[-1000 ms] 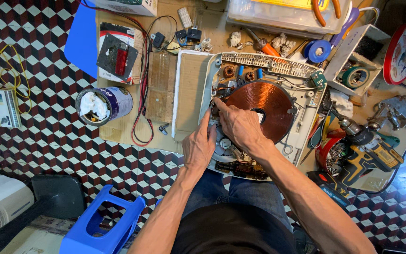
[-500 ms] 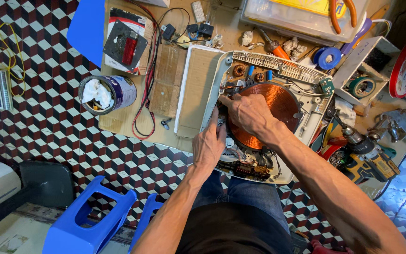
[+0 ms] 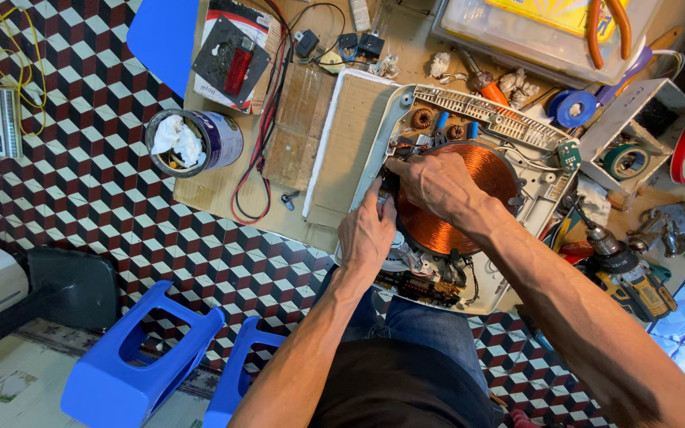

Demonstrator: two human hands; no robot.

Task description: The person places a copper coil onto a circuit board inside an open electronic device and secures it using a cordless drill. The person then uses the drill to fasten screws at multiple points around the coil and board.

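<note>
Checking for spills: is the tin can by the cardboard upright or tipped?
Upright: the tin can shows its round open mouth, stuffed with white rag.

We saw bare forearms, the left hand (image 3: 366,234) and right hand (image 3: 436,184) ungloved, a black shirt (image 3: 398,388), blue jeans (image 3: 426,326).

Bright, even, diffuse light, with only soft, short shadows under the hands and the copper coil (image 3: 457,198). Mild sheen on the coil and the clear plastic box (image 3: 541,32), no blown glare. Centre is sharp; wide-angle bending and slight softness toward the edges.
</note>
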